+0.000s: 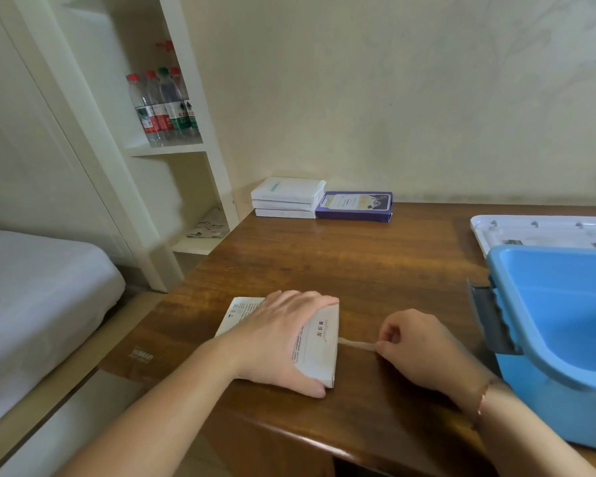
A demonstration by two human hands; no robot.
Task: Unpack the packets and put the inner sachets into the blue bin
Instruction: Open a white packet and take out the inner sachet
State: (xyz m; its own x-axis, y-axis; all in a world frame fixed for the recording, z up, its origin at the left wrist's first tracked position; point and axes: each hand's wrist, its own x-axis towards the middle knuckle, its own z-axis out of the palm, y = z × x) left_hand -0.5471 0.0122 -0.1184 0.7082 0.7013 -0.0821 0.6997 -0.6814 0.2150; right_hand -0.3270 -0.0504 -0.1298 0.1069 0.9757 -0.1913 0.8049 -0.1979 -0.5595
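Bare forearms without sleeves; a thin reddish bracelet (483, 397) circles the right wrist.

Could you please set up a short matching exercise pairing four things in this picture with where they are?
Things:
1. white paper packet
2. thin tear strip
3. blue plastic bin
4. purple flat box

Places:
A. at the table's far edge by the wall, beside a stack of white packets
B. pinched in the right hand
C. pressed flat under the left hand
D. at the right edge of the wooden table, open

Pairs: 1-C, 2-B, 3-D, 4-A
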